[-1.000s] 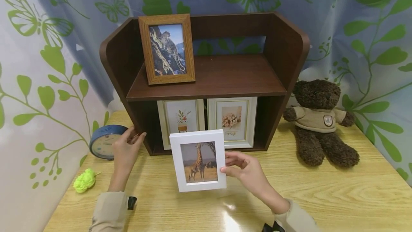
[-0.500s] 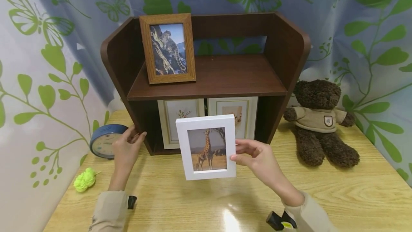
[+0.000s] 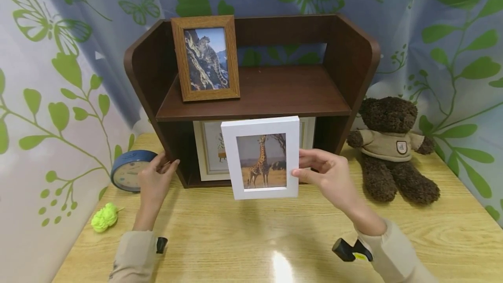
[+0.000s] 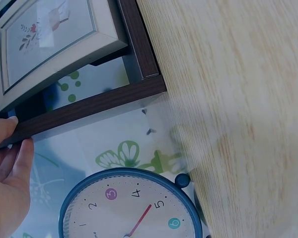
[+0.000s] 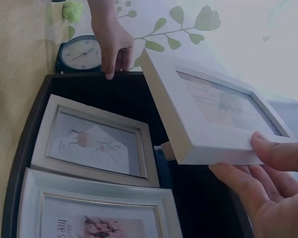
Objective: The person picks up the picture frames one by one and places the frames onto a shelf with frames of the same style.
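In the head view, my right hand (image 3: 332,180) pinches a white picture frame (image 3: 292,160) with a giraffe photo by its right edge. The frame is held up off the table, in front of the lower compartment of the dark brown shelf (image 3: 259,115). My left hand (image 3: 155,182) grips the front edge of the shelf's left side panel (image 4: 89,106), its thumb inside and fingers outside in the left wrist view. Behind the giraffe frame stand two cream frames, a plant-print frame (image 5: 92,141) and a flower-print frame (image 5: 99,196), the latter mostly hidden in the head view.
A wooden frame (image 3: 206,95) with a snow leopard photo leans on the upper shelf at left. The blue clock (image 3: 131,169) stands beside my left hand, a green flower (image 3: 105,217) nearer the front. At right sits a brown teddy bear (image 3: 387,145). Everything rests on a wooden table (image 3: 235,239).
My right hand has raised the giraffe picture frame and carried it slightly to the right, closer to the shelf. My left hand has stayed on the side panel.
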The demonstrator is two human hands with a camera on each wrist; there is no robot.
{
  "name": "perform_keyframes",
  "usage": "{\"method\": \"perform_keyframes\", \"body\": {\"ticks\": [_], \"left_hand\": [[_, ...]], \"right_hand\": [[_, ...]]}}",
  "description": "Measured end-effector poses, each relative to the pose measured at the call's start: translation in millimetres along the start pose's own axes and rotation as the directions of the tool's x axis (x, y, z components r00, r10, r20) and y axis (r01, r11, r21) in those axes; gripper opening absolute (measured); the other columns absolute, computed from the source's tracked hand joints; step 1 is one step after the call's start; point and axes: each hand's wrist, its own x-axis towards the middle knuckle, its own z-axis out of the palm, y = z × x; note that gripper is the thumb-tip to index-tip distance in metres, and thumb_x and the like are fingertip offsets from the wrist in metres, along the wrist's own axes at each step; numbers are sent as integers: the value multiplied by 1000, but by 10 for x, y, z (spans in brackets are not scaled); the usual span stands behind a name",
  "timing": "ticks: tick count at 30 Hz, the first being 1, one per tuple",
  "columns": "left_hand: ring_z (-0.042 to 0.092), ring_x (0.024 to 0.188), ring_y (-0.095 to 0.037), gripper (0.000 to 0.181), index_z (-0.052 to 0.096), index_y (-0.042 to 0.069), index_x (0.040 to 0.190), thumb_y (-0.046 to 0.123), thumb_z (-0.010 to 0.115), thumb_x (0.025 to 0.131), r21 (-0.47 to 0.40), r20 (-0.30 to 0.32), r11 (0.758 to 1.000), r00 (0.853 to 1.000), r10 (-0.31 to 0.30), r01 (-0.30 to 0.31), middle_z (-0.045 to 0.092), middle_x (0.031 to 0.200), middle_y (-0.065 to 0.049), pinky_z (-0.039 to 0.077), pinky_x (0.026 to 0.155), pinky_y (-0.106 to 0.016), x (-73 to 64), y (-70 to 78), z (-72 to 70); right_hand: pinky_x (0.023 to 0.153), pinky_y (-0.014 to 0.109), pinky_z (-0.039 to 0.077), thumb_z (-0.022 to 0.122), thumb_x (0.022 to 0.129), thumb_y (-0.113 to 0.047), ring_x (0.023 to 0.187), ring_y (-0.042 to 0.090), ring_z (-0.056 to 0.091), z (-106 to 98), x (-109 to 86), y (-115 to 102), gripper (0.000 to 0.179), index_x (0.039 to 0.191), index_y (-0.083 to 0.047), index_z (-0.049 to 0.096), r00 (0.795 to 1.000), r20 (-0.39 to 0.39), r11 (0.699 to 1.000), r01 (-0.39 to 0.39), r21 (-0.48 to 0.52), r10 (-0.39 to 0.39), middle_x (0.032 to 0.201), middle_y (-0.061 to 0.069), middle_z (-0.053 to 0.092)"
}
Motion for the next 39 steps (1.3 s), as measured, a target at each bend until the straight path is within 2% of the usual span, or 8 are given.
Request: {"method": "perform_keyframes", "body": {"ticks": [6, 12, 18, 26, 30, 33, 39], "left_hand": [[68, 86, -41, 30, 65, -9, 111, -5, 70, 82, -6, 7, 1000, 1000, -19, 19, 67, 97, -30, 44, 71, 1, 4, 14, 5], [68, 85, -42, 30, 65, -9, 111, -5, 71, 81, 4, 8, 1000, 1000, -15, 15, 67, 97, -30, 44, 71, 2, 2, 14, 1], [68, 85, -42, 30, 65, -10, 110, -5, 71, 81, 5, 8, 1000, 1000, -17, 17, 67, 97, -30, 44, 70, 2, 2, 7, 2], [67, 84, -42, 29, 65, -11, 108, -7, 71, 80, -2, 0, 1000, 1000, -1, 1, 67, 95, -30, 44, 70, 2, -2, 1, 3], [67, 85, -42, 29, 65, -11, 109, -5, 71, 81, 5, 7, 1000, 1000, -15, 15, 67, 96, -30, 43, 70, 2, -5, -1, 0], [67, 85, -42, 30, 64, -11, 110, -4, 71, 82, 12, 12, 1000, 1000, -20, 20, 67, 96, -30, 43, 70, 3, -7, 3, -4], [67, 85, -42, 31, 63, -12, 111, -4, 71, 82, 11, 18, 1000, 1000, -20, 20, 66, 96, -31, 42, 69, 3, -8, 24, -11]], "right_hand": [[64, 23, 58, 69, 79, 10, 75, 6, 67, -74, 51, -100, 34, 112, 14, 61, 1000, 2, 1000, -11, -13, 11, 84, -15, 69], [65, 26, 59, 69, 83, 5, 74, 7, 68, -169, 108, -213, 36, 117, 10, 60, 998, -4, 997, -58, -48, 58, 85, -14, 68], [69, 27, 59, 69, 83, 4, 78, 7, 69, -249, 191, -302, 41, 122, 10, 57, 996, -25, 996, -83, -29, 82, 87, -12, 69], [70, 28, 59, 73, 81, 0, 79, 10, 69, -358, 318, -360, 35, 114, -8, 65, 995, -49, 992, -77, 96, 82, 89, -4, 71], [68, 28, 59, 70, 81, 7, 79, 11, 70, -420, 380, -403, 35, 109, -15, 69, 997, -50, 982, -54, 183, 64, 89, -1, 71], [67, 29, 59, 66, 81, 13, 78, 12, 70, -457, 423, -439, 38, 106, -16, 71, 997, -56, 969, -34, 244, 49, 89, 0, 72], [66, 28, 59, 67, 80, 14, 77, 12, 71, -519, 493, -498, 37, 104, -14, 72, 996, -85, 963, -9, 269, 33, 87, 2, 72]]}}
